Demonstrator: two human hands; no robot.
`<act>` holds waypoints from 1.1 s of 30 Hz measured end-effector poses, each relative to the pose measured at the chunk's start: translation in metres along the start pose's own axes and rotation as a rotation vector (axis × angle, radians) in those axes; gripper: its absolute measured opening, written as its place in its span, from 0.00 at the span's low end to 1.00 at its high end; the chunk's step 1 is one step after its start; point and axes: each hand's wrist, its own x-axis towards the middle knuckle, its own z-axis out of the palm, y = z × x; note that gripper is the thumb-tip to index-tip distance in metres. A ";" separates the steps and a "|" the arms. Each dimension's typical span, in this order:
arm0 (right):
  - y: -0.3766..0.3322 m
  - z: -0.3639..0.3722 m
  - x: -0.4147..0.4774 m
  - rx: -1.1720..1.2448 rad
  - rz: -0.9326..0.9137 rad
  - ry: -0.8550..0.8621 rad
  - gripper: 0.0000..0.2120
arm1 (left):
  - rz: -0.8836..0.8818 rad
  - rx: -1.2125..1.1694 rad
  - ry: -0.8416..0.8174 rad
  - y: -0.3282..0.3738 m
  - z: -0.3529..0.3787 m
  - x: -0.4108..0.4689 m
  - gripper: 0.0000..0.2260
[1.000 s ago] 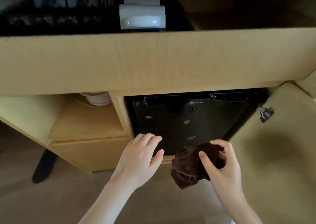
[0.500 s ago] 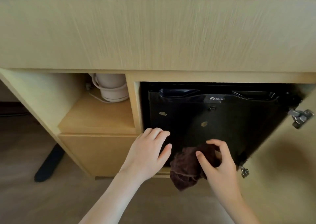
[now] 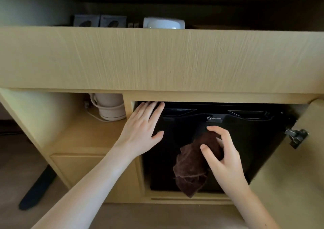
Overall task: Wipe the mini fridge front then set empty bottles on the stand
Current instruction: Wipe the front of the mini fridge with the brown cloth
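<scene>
Black fridge (image 3: 245,141) fills the right cabinet (image 3: 157,59) compartment. Left hand (image 3: 142,132) lies flat, fingers spread, at its top-left corner; right hand (image 3: 222,151) clutches a brown cloth (image 3: 191,165) against the door. Kettle (image 3: 108,106) in the left compartment.

Open cabinet door (image 3: 289,185) flanks the mini fridge (image 3: 245,141) front's right.
</scene>
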 end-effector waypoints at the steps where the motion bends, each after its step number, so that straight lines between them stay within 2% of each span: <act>1: 0.001 0.001 0.009 0.012 -0.016 0.007 0.22 | 0.008 0.028 -0.006 -0.001 0.003 0.003 0.35; 6: 0.008 0.023 0.033 0.101 -0.090 0.155 0.25 | 0.062 0.091 0.075 -0.008 0.014 0.005 0.36; 13: 0.023 0.057 0.025 0.103 -0.088 0.412 0.20 | 0.097 0.104 0.111 -0.013 0.014 0.004 0.36; 17: 0.033 0.078 0.030 -0.027 -0.046 0.642 0.15 | 0.139 0.149 0.157 -0.018 0.025 0.003 0.35; 19: 0.040 0.086 0.036 -0.133 -0.089 0.720 0.13 | 0.187 0.196 0.222 -0.022 0.035 0.002 0.32; 23: 0.049 0.095 0.052 -0.189 -0.215 0.871 0.20 | 0.182 0.237 0.386 -0.037 0.056 -0.001 0.30; 30: 0.060 0.104 0.065 -0.173 -0.367 0.986 0.24 | 0.165 0.234 0.483 -0.043 0.069 -0.003 0.30; 33: 0.067 0.122 0.064 -0.324 -0.557 0.876 0.20 | 0.184 0.269 0.517 -0.045 0.070 -0.001 0.31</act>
